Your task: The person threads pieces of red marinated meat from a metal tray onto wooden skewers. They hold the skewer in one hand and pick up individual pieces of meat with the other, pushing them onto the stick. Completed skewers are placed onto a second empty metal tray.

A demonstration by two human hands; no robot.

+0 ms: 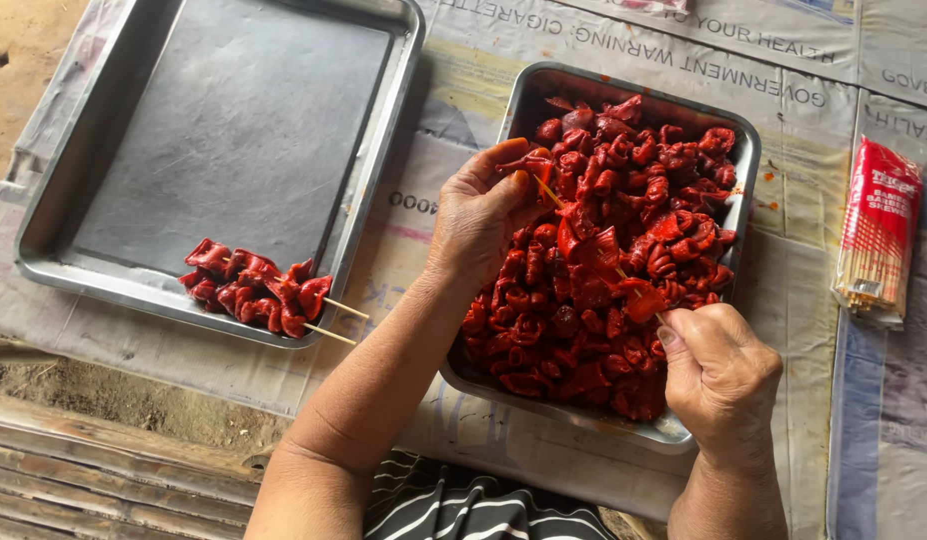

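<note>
A metal pan at centre right is heaped with red marinated meat pieces. My right hand grips the lower end of a thin bamboo skewer that slants up to the left over the pan, with a few red pieces threaded on it. My left hand pinches a red meat piece at the skewer's upper tip. Both hands hover over the pan.
A large metal tray at the left holds two finished red meat skewers at its near edge. A red packet of bamboo skewers lies at the right. Printed paper sheets cover the surface; wooden slats lie at the lower left.
</note>
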